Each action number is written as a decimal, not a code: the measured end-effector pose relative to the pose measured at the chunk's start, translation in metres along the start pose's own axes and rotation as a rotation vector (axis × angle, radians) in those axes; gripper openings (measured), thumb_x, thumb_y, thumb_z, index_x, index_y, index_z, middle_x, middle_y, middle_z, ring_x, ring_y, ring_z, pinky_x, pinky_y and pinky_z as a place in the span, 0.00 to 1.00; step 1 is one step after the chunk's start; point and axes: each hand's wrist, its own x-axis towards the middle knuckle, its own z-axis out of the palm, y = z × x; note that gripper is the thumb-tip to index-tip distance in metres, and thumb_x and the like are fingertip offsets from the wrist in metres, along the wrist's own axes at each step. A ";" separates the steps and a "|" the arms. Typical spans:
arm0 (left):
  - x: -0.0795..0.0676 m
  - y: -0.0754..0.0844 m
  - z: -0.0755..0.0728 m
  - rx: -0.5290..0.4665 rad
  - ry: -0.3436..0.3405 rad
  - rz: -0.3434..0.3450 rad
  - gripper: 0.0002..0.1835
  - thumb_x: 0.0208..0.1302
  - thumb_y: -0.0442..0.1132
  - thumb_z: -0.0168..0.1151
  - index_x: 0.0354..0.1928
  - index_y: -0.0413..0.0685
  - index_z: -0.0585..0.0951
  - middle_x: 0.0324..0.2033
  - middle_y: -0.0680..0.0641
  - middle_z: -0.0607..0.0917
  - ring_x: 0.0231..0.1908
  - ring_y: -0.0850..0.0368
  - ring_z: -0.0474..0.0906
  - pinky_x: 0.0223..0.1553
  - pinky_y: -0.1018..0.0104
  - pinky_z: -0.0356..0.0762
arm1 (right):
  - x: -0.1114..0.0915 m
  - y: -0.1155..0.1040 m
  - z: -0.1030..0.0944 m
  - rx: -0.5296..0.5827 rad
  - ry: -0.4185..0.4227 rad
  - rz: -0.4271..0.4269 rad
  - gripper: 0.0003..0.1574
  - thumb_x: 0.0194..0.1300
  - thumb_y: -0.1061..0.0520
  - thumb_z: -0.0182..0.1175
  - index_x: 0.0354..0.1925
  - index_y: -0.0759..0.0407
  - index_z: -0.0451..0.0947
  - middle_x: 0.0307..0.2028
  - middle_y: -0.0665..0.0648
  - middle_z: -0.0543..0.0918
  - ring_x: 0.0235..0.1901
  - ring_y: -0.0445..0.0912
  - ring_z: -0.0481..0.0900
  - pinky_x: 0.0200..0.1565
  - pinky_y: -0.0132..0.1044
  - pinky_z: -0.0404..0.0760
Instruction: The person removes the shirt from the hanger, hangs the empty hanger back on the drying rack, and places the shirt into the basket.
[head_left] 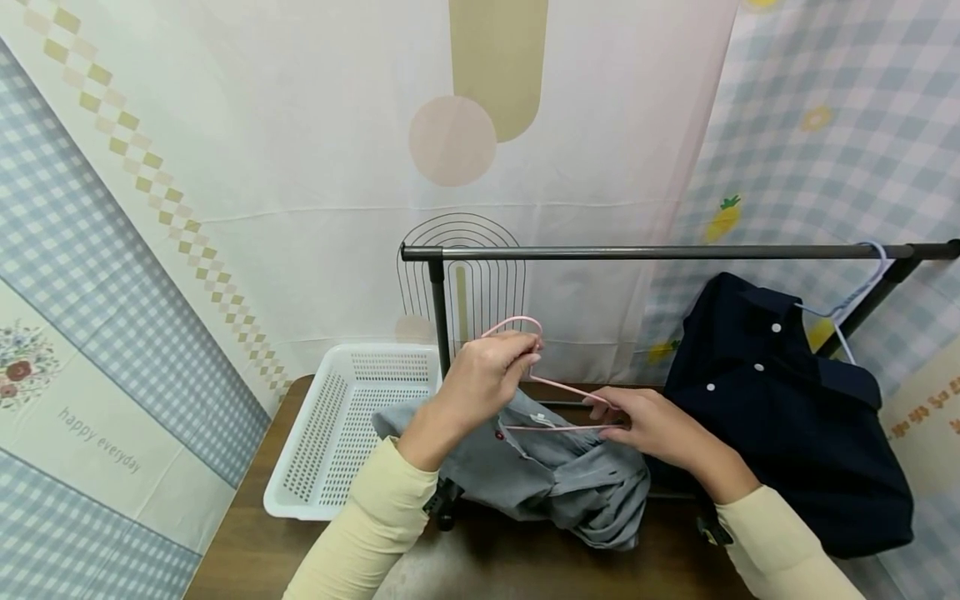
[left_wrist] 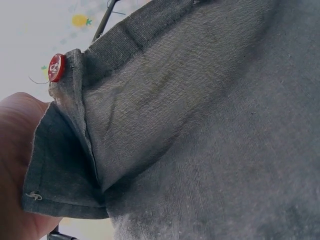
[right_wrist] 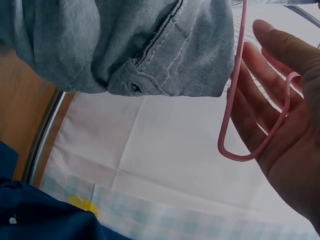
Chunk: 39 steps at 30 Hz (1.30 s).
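My left hand (head_left: 483, 375) grips a pink clothes hanger (head_left: 567, 389) at the base of its hook, above a grey-blue shirt (head_left: 517, 479). One end of the hanger lies across the fingers of my right hand (right_wrist: 285, 115), which are loosely extended, thumb apart. The hanger's left end is hidden by the shirt and left hand. The shirt hangs bunched in front of the rack, with folds below the right hand. In the left wrist view, grey cloth with a red button (left_wrist: 56, 68) fills most of the picture beside the left hand.
A black rail (head_left: 555, 252) runs across behind the hands. At its right end a dark navy shirt (head_left: 757, 417) hangs on a pale blue hanger (head_left: 855, 296). A white perforated basket (head_left: 300, 492) stands to the left on the brown wooden table (head_left: 247, 533). Patterned cloth hangs behind.
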 end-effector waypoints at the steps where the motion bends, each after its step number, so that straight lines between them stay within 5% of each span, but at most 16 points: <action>1: 0.000 0.000 0.000 0.000 -0.001 0.000 0.03 0.70 0.32 0.66 0.41 0.42 0.86 0.35 0.49 0.90 0.30 0.62 0.84 0.36 0.71 0.83 | 0.000 0.000 0.000 -0.003 -0.011 0.005 0.24 0.61 0.63 0.73 0.55 0.54 0.82 0.43 0.50 0.89 0.41 0.41 0.88 0.42 0.39 0.88; 12: 0.001 0.003 0.000 -0.002 0.007 0.011 0.04 0.68 0.32 0.67 0.42 0.41 0.86 0.35 0.48 0.91 0.29 0.63 0.84 0.33 0.74 0.82 | -0.001 -0.003 0.006 -0.133 -0.012 0.052 0.20 0.62 0.60 0.74 0.51 0.50 0.82 0.32 0.36 0.84 0.31 0.29 0.80 0.32 0.30 0.80; 27: 0.003 0.001 0.000 -0.052 -0.014 0.017 0.06 0.68 0.32 0.68 0.45 0.39 0.87 0.41 0.45 0.92 0.37 0.59 0.88 0.40 0.73 0.84 | -0.011 0.002 0.013 -0.066 0.110 -0.036 0.14 0.62 0.64 0.72 0.42 0.47 0.83 0.32 0.39 0.83 0.30 0.28 0.77 0.29 0.29 0.80; 39: -0.008 0.000 -0.020 -0.026 -0.172 -0.154 0.12 0.72 0.41 0.66 0.52 0.44 0.87 0.46 0.47 0.91 0.47 0.53 0.88 0.52 0.60 0.85 | -0.018 0.006 0.011 -0.051 0.193 -0.063 0.18 0.59 0.66 0.74 0.40 0.45 0.82 0.30 0.37 0.82 0.28 0.27 0.76 0.27 0.28 0.79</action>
